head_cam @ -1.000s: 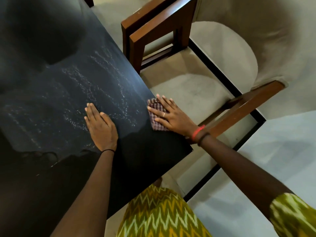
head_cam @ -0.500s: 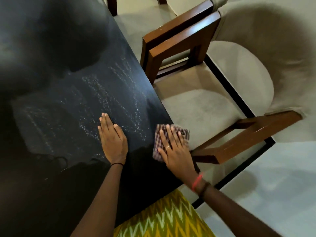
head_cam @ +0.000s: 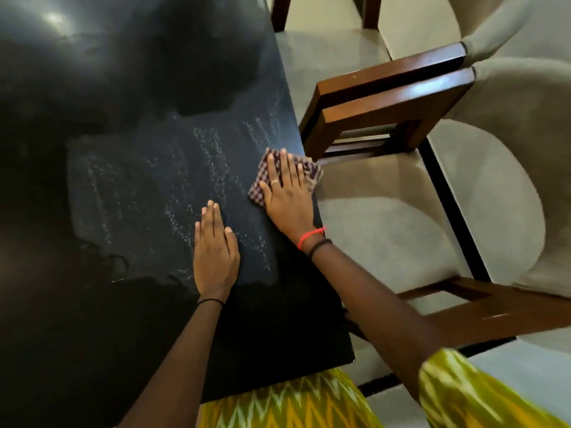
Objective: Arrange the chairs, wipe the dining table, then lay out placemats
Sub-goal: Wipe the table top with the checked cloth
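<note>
The dark glossy dining table (head_cam: 129,186) fills the left of the view, with wet wipe streaks across its middle. My right hand (head_cam: 285,193) lies flat on a folded checked cloth (head_cam: 309,169) at the table's right edge, pressing it down; part of the cloth hangs over the edge. My left hand (head_cam: 214,251) rests flat on the tabletop beside it, fingers together, holding nothing. A beige upholstered chair with wooden arms (head_cam: 398,106) stands against the table's right side.
A second beige chair (head_cam: 494,35) stands just beyond the first, arm to arm. Two dark wooden legs (head_cam: 279,13) show at the top. Pale floor with a black inlaid line (head_cam: 445,193) runs under the chairs. My yellow patterned clothing (head_cam: 290,403) touches the table's near edge.
My right hand has slid the cloth forward along the table's right edge, away from my body. The left hand stayed flat on the table. The view has shifted forward.
</note>
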